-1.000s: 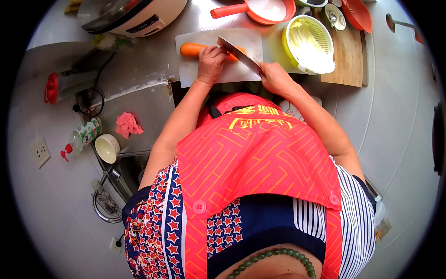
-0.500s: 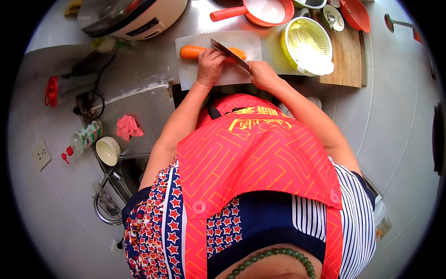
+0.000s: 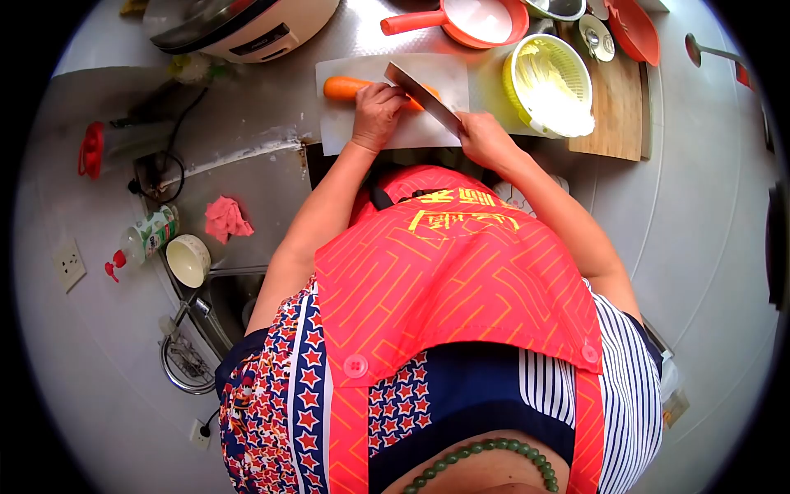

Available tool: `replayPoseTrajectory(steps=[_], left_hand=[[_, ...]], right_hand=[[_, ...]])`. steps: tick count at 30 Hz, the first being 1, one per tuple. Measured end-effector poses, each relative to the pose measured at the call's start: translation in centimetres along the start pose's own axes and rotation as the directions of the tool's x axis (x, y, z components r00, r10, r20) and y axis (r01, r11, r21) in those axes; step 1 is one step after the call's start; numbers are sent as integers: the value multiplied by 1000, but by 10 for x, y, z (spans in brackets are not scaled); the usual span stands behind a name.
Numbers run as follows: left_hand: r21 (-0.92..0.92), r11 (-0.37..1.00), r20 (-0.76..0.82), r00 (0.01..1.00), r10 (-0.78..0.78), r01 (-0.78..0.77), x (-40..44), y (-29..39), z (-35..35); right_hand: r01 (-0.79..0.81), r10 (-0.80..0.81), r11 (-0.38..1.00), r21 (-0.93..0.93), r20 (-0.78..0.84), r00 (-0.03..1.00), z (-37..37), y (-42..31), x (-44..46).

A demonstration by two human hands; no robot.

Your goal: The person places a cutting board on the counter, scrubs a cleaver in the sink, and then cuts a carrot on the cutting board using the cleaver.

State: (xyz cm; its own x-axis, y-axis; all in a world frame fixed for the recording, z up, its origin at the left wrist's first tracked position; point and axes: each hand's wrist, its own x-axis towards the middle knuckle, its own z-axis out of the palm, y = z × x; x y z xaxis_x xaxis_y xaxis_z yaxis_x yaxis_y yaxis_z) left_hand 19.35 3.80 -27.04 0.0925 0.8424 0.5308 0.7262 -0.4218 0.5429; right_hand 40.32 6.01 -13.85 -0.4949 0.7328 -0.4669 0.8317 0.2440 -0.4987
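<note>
Knife point(image 3: 421, 97), shifted rightward in the right hand point(image 3: 487, 138), partly hides the carrot point(image 3: 344, 88).

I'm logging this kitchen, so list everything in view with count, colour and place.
Cutting board: one, white, front centre
Carrot: one, orange, on cutting board
Knife: one, grey blade, over carrot
Long-handled vessel: one, red, beyond cutting board
Basket: one, yellow-green and white, right
Wooden board: one, brown, right
Dish: one, red, top right
Ladle: one, grey, far right
Cooker: one, beige, top left
Sink: one, grey, left
Cloth: one, pink, near sink
Bowl: one, cream, near sink
Bottle: one, clear, beside bowl
Outlets: two, white, left
Apron: one, red, worn
Left hand: one, bare, on carrot
Right hand: one, bare, holding knife
</note>
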Motion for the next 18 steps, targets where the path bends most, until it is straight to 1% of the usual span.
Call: replayPoseTrajectory(steps=[6, 12, 15, 18], left_hand=[[1, 1000, 3, 1000, -9, 9, 1, 0, 1], [-12, 1000, -6, 1000, -1, 1, 1, 1, 0], [0, 1000, -14, 1000, -1, 1, 1, 1, 1], [-1, 1000, -2, 1000, -3, 3, 0, 2, 0]], right_hand=[[-38, 38, 999, -34, 3, 999, 3, 4, -1], [-49, 49, 999, -22, 41, 998, -1, -2, 0], [-64, 65, 997, -36, 35, 997, 3, -2, 4], [-78, 78, 997, -3, 68, 995, 7, 3, 12]])
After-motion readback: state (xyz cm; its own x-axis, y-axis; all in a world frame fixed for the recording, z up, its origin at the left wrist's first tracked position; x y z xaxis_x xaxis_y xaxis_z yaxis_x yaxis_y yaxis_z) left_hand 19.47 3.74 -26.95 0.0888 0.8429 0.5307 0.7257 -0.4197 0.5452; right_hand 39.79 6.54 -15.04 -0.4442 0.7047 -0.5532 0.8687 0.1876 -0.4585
